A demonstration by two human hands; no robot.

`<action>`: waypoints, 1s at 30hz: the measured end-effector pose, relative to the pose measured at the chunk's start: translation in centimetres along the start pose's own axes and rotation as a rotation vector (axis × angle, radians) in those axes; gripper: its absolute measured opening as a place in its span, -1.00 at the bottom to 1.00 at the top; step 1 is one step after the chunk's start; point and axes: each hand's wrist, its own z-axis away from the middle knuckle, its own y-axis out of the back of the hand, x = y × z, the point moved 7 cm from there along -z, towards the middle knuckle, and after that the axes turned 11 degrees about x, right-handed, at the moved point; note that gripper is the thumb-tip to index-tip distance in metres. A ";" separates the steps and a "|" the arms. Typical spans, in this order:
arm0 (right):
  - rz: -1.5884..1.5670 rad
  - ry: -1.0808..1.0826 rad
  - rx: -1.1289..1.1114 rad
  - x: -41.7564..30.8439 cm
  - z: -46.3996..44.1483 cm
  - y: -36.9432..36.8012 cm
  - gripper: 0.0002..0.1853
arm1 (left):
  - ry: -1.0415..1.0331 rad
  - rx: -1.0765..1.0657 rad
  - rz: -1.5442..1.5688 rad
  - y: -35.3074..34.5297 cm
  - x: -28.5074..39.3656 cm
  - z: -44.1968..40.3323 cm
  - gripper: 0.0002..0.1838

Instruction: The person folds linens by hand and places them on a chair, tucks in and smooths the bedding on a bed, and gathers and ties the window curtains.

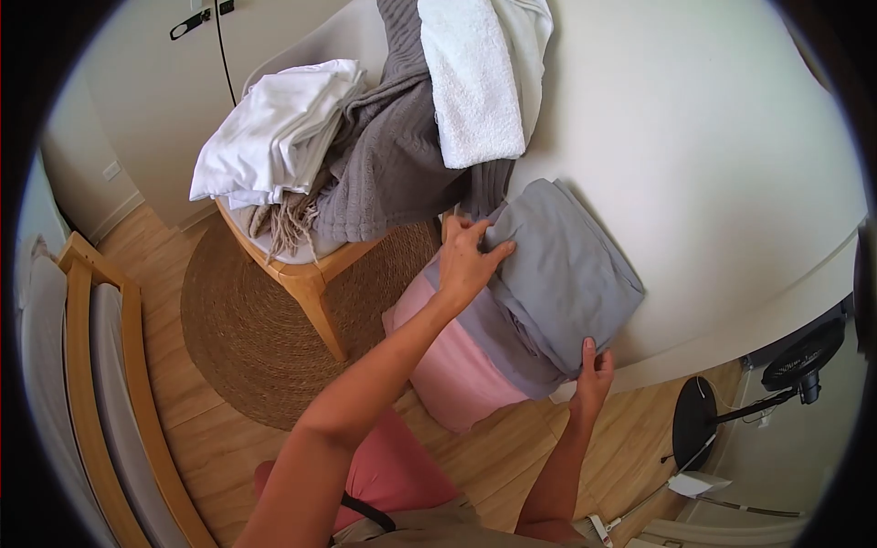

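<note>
Two hands pinch the grey folded cloth point(566, 274) at its edges, the left hand point(468, 260) at the near left corner, the right hand point(592, 379) at the lower corner. It sits atop the pink bundle point(461, 365), against the pale wall point(694, 164). On its left, the wooden chair point(315, 297), stacked with white linens point(274, 137) and a draped grey blanket point(393, 155), crowds the left hand; bare floor point(493, 447) opens below the bundle.

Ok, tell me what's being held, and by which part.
The gray cloth: the left hand has its upper left edge, the right hand its bottom corner.
</note>
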 end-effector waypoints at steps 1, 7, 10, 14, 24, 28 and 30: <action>-0.107 0.099 -0.030 -0.9 0.0 -0.6 -0.79 | 0.003 -0.003 -0.002 0.1 0.6 -0.8 -0.48; -0.249 0.244 -0.029 -7.8 1.7 -1.3 -0.71 | 0.161 -0.053 0.380 -2.6 0.3 -5.4 -0.47; 0.119 0.342 0.098 -4.2 2.0 -1.4 -0.78 | 0.230 -0.275 0.215 -3.9 -2.9 -4.3 -0.42; 0.471 1.218 0.130 -9.4 8.0 -4.4 -0.53 | 0.119 -0.106 0.117 -3.4 -5.0 -2.2 -0.47; 0.809 0.797 -0.672 -9.5 2.5 -6.2 -0.50 | 0.276 -0.150 0.265 -3.1 -4.1 2.4 -0.46; 0.760 1.282 -0.321 -15.0 2.3 -12.4 -0.45 | 0.279 -0.222 0.193 -4.0 -3.9 0.7 -0.52; 0.779 1.327 -0.261 -11.6 0.1 -17.0 -0.41 | 0.312 -0.215 0.041 -3.6 -4.4 -0.2 -0.55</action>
